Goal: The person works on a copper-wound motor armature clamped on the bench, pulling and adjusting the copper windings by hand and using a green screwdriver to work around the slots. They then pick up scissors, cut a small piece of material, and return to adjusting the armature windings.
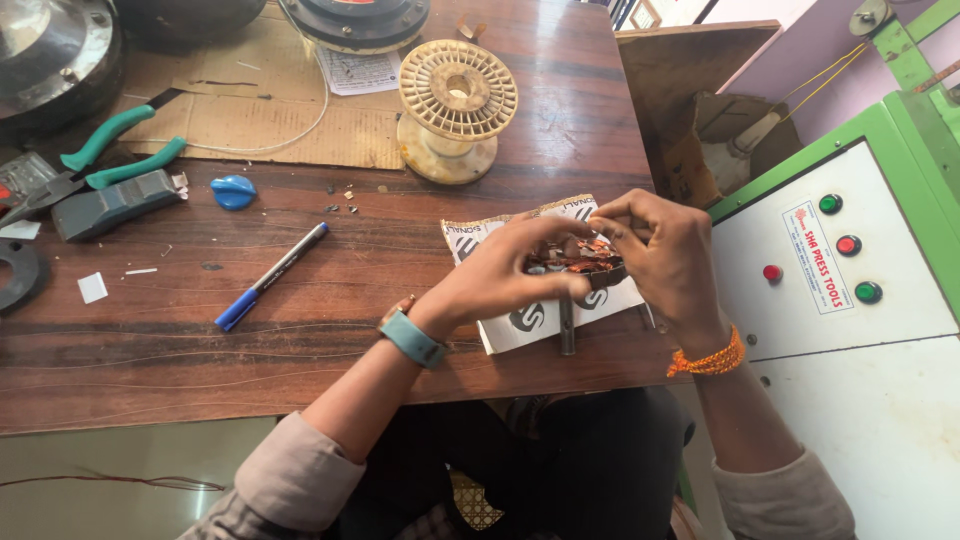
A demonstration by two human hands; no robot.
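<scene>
Crosswise, copper-wound rotor [578, 260], shaft downward.

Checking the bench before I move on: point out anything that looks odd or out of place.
Small dark scraps lie loose on the wooden table near the blue cap, apart from its pen. Both hands hold a copper-wound part.

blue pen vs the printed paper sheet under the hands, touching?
Apart. The head view shows bare wooden table between the blue pen and the printed paper sheet, which lies to the pen's right under the hands.
</scene>
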